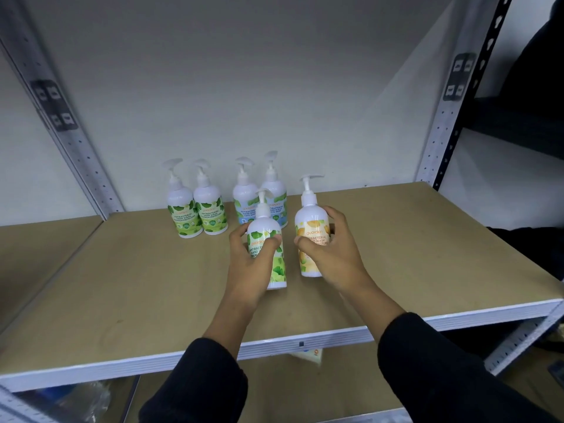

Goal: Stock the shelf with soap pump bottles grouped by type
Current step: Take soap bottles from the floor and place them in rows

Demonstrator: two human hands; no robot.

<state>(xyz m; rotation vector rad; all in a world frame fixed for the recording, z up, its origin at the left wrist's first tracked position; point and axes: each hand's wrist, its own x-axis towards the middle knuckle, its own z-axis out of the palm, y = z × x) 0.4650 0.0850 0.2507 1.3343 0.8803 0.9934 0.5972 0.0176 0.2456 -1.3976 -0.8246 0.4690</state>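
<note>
Grips a green-label bottle (pixel 265 222) in the left hand (pixel 250 270), with fingers and thumb curled round its middle, and a yellow-label bottle (pixel 311 219) in the right hand (pixel 335 257), wrapped the same way. Holds both roughly upright near the middle of the shelf board (pixel 122 285), just in front of the blue pair (pixel 244 209). Resting on the board or lifted: cannot tell. Probably takes one per hand to save a trip. Should send green far left, beside the green pair (pixel 210 215), and yellow right of blue.

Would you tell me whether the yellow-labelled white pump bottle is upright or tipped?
Upright: the yellow-labelled bottle is held pump-up, base down, by the right hand.
</note>
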